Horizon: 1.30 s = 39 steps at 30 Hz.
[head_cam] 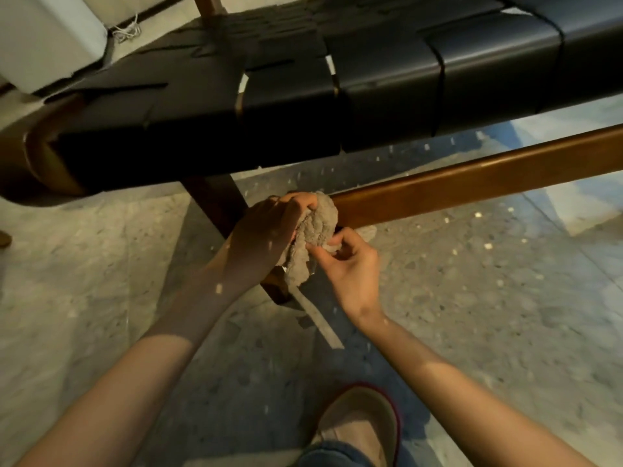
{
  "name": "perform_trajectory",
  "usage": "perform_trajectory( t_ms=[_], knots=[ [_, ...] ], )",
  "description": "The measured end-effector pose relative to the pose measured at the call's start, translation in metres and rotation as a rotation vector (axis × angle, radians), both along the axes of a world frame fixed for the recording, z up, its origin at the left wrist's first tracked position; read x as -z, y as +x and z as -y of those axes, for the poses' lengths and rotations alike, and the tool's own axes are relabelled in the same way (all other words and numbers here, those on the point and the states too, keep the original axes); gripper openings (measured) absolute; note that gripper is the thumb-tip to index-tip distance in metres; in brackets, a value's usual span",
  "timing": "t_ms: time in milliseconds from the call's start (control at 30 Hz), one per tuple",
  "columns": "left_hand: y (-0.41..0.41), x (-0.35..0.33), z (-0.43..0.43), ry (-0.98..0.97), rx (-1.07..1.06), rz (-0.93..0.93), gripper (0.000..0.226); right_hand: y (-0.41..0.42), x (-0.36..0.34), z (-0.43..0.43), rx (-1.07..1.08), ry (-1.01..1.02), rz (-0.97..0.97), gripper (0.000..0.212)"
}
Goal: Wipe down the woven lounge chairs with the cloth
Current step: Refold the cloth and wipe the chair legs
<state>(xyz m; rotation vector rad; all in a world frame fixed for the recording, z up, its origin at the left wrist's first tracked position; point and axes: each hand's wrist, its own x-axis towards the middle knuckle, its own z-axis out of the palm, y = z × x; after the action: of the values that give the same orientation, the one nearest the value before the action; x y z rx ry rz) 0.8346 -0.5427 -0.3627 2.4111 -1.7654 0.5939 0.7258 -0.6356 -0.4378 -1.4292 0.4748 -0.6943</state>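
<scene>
A lounge chair with a black woven strap seat [337, 82] fills the upper view, and its brown wooden rail [472, 183] runs below the seat to the right. A crumpled grey-beige cloth [313, 241] hangs at the left end of that rail, next to the dark wooden leg [215, 203]. My left hand [266, 227] grips the cloth's upper part against the rail end. My right hand [350, 261] pinches the cloth's lower right edge with thumb and fingers.
Speckled stone floor [472, 298] spreads under the chair. My slippered foot [360, 423] stands at the bottom centre. A pale upholstered piece [43, 38] sits at the top left beyond the chair. The curved wooden frame end [37, 153] juts out at left.
</scene>
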Motion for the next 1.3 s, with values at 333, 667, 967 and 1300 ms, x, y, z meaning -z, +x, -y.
perform_trajectory(
  t_ms=[333,667,967,1300],
  knots=[
    [-0.047,-0.002,0.112,0.245,-0.05,-0.252,0.063,-0.044,-0.005,0.075,0.432,0.029,0.009,0.026],
    [-0.101,0.0,0.286,0.178,0.368,-0.309,0.059,-0.106,-0.009,0.217,0.685,-0.017,-0.083,0.019],
    [-0.144,0.003,0.397,0.2,0.447,-0.283,0.055,-0.139,-0.011,0.317,0.804,-0.042,-0.225,0.016],
    [-0.147,0.004,0.366,0.155,0.364,-0.16,0.068,-0.142,-0.011,0.295,0.695,-0.121,-0.213,0.019]
  ],
)
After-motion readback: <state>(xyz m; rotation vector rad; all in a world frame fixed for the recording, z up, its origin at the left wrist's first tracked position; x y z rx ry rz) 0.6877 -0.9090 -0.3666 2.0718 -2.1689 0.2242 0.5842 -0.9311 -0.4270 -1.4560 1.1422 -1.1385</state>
